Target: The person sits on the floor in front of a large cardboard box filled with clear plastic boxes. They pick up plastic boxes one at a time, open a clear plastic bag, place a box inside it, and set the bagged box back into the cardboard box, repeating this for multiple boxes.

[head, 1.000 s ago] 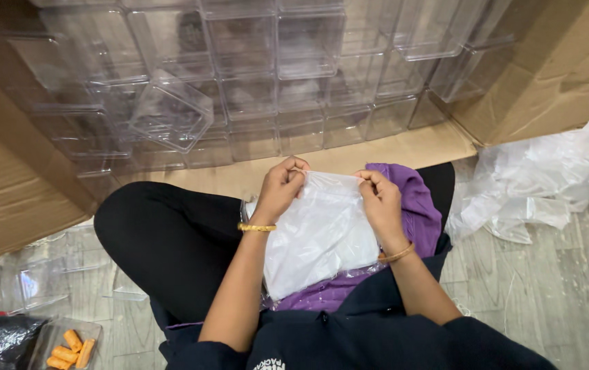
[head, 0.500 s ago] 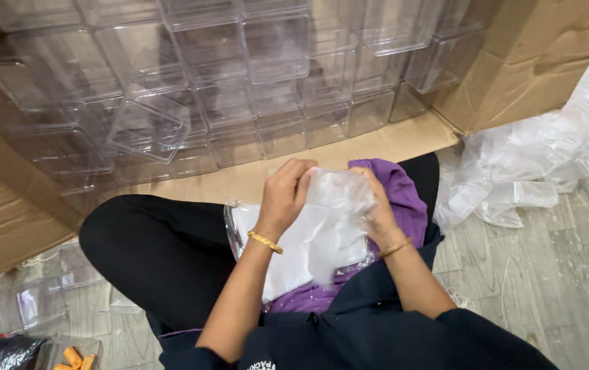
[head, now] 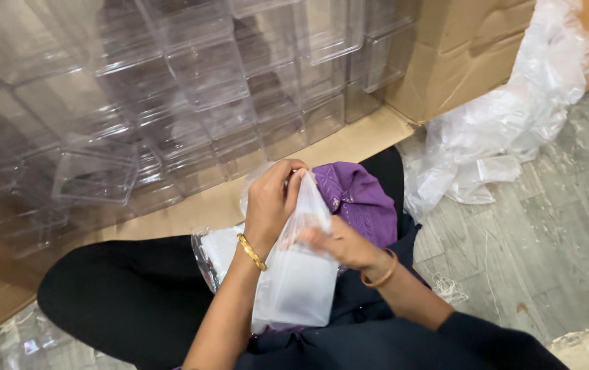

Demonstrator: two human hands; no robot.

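A translucent plastic bag [head: 298, 288] hangs over my lap. My left hand [head: 270, 205] pinches its top edge between thumb and fingers. My right hand [head: 339, 243] has its fingers pushed inside the bag's mouth, blurred through the film, while the wrist stays outside. A purple embroidered cloth [head: 359, 199] lies on my lap just behind the bag. More folded clear bags [head: 216, 250] rest on my left thigh under my left wrist. Both wrists carry gold bangles.
A large stack of clear plastic boxes [head: 192, 75] fills an open cardboard carton [head: 363, 133] in front of my knees. A second carton [head: 466, 55] stands at the right, with crumpled clear plastic wrap [head: 507, 123] on the grey wood-look floor [head: 548, 260].
The bag, first held flat between both hands, has been opened at its top. My right hand has gone into it, and my left hand has lifted the edge. The camera has shifted.
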